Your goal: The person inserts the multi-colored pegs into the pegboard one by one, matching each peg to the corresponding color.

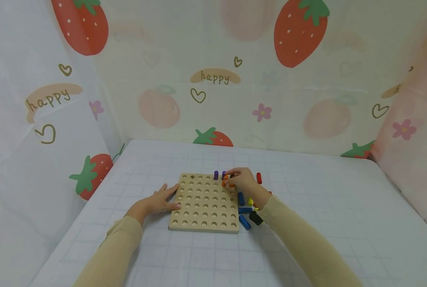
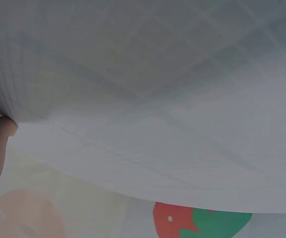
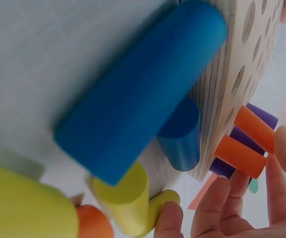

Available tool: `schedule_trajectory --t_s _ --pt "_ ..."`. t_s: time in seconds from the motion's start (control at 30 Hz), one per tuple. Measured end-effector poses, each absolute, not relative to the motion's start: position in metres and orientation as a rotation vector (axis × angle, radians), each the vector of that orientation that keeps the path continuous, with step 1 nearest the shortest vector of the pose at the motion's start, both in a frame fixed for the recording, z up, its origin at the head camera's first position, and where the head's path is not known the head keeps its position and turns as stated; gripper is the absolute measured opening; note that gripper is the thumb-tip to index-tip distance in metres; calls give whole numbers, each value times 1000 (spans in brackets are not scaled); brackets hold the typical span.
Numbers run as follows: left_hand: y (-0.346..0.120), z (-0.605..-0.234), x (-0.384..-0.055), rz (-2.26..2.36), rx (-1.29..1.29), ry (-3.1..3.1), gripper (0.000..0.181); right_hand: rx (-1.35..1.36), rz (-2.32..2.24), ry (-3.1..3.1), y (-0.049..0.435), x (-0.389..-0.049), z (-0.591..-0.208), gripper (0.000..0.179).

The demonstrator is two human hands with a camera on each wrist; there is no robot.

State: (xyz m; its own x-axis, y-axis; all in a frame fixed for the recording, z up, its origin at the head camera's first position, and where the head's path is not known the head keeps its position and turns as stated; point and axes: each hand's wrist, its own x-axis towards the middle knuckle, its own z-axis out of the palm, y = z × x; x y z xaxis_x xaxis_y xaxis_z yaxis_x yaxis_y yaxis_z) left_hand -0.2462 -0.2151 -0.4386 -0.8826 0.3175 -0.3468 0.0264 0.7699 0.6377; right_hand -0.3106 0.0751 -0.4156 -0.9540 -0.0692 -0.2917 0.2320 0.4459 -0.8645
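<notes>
Head: my left hand (image 1: 159,200) lies, fingers spread, at the left edge of the pegboard (image 1: 204,228); my right hand (image 1: 243,180) pinches an orange peg (image 1: 224,183) near the pegboard's far right corner. Left wrist: mostly worktop (image 2: 182,139). Right wrist: fingertips (image 3: 283,140) at that peg's end; blue peg (image 3: 143,94) beside the pegboard.

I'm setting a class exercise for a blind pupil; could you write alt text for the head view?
A right hand pinches an orange peg near the far right corner of a wooden board with rows of holes, while the left hand touches its left edge. Loose blue pegs and other coloured pieces lie right of the board.
</notes>
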Motion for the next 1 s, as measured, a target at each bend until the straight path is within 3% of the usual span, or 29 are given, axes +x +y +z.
schedule_trajectory --t_s 0.33,1.0 --pt "-215 -436 -245 907 272 2518 88 100 -1479 2405 84 -309 -413 24" --pt "-212 -432 -242 906 286 2505 86 125 -1366 2430 136 -311 -400 37"
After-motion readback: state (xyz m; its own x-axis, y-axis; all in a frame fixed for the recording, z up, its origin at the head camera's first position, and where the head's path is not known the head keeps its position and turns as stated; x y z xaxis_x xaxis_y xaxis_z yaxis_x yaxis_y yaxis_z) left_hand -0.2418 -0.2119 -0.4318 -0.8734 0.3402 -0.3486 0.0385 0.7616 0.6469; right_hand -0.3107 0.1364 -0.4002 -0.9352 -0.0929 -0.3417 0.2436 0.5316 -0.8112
